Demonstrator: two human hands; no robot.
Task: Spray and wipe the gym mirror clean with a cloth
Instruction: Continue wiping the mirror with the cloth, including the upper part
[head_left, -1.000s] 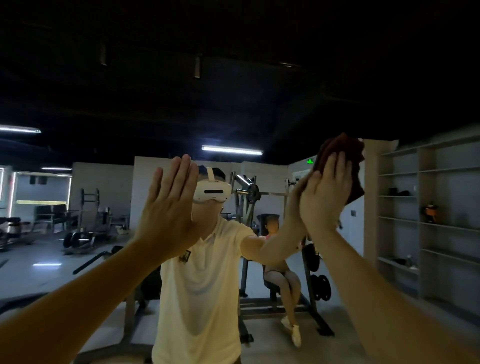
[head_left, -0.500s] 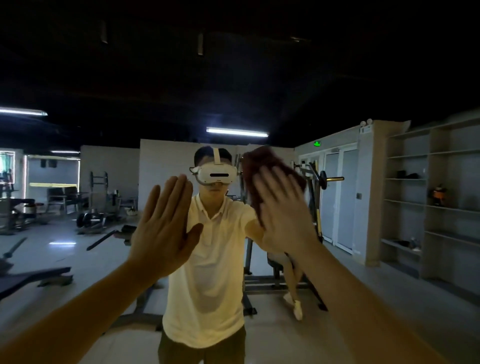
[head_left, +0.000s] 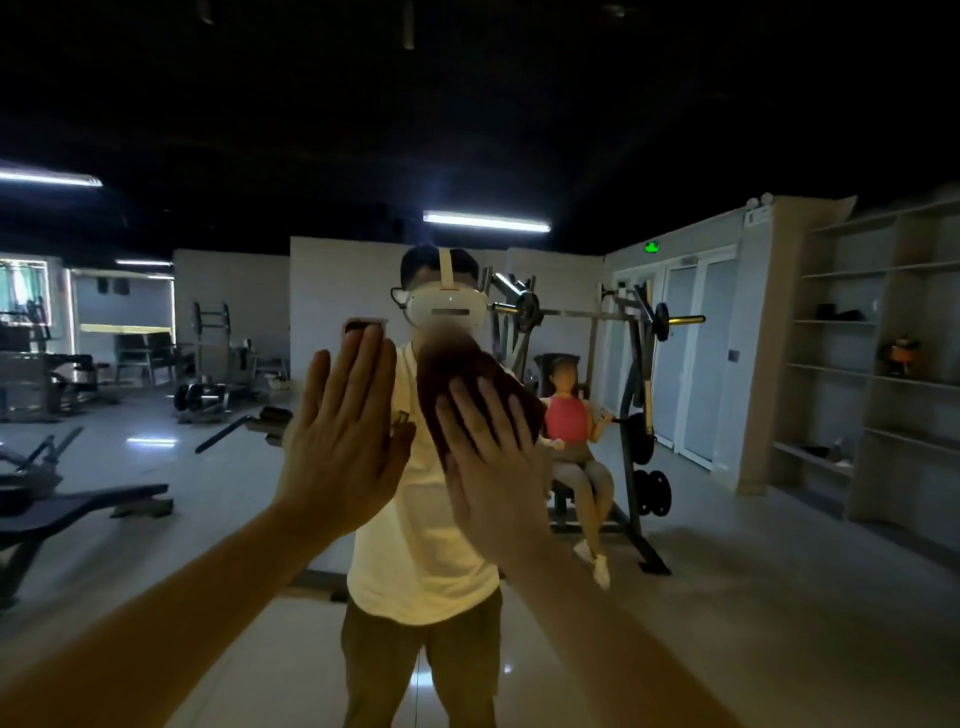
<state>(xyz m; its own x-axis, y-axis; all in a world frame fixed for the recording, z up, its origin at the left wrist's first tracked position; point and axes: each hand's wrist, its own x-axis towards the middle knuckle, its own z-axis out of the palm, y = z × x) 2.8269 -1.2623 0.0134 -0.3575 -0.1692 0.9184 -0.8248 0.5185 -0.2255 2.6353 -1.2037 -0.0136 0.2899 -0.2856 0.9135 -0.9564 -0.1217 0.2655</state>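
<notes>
Mirror (head_left: 727, 597) — right hand (head_left: 493, 467), fingers straight, presses dark cloth (head_left: 467, 384) to it; left hand (head_left: 343, 441) flat, empty.

Right hand (head_left: 493, 467) presses dark red cloth (head_left: 470, 376) flat against mirror (head_left: 727, 571); left hand (head_left: 340, 441) rests open alongside.

Cloth (head_left: 467, 384) under right hand (head_left: 493, 467), on mirror (head_left: 727, 571)

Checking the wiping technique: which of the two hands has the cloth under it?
The right hand, fingers flat on the dark red cloth; the left hand is bare.
</notes>
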